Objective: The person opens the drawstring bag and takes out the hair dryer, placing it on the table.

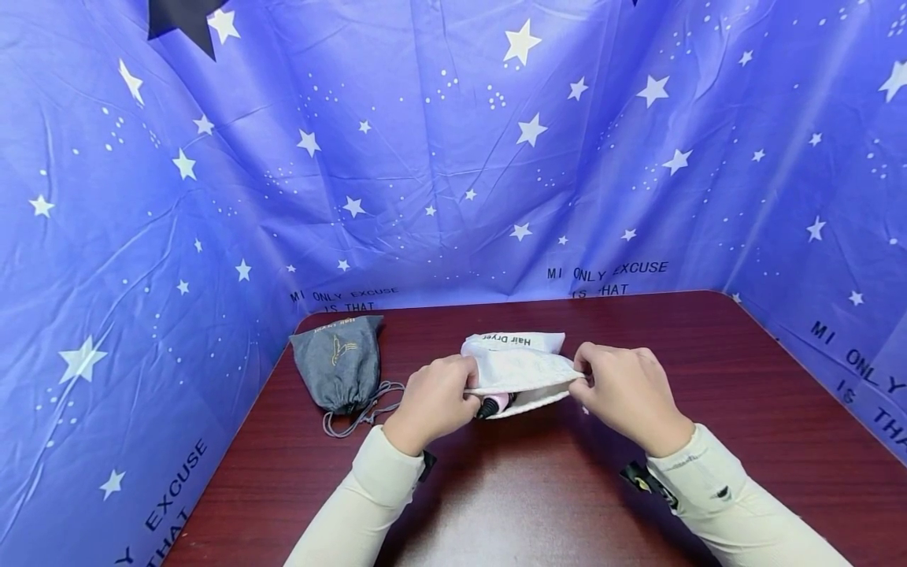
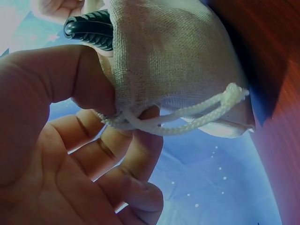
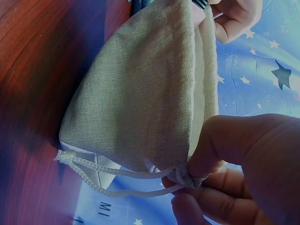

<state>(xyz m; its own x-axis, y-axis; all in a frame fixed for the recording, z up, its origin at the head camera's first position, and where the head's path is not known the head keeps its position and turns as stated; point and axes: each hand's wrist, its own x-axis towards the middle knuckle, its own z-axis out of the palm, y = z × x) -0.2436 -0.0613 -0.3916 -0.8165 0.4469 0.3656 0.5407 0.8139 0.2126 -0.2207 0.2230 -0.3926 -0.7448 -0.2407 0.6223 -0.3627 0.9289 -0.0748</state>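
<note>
A white cloth drawstring bag printed "Hair Dryer" is held by its mouth between both hands, its opening facing me. My left hand pinches the left corner of the rim between thumb and fingers. At the right corner, my right hand pinches the rim the same way. Inside the mouth shows a pink item with a black ribbed end, which sticks out near the left hand; the rest of it is hidden in the bag. Knotted white drawstrings hang at both corners, the left cord and the right cord.
A grey drawstring bag with a gold bird print lies at the left of the dark red table, its mouth drawn together and its grey cords trailing toward my left hand. A blue star-patterned cloth hangs around the table's back and sides.
</note>
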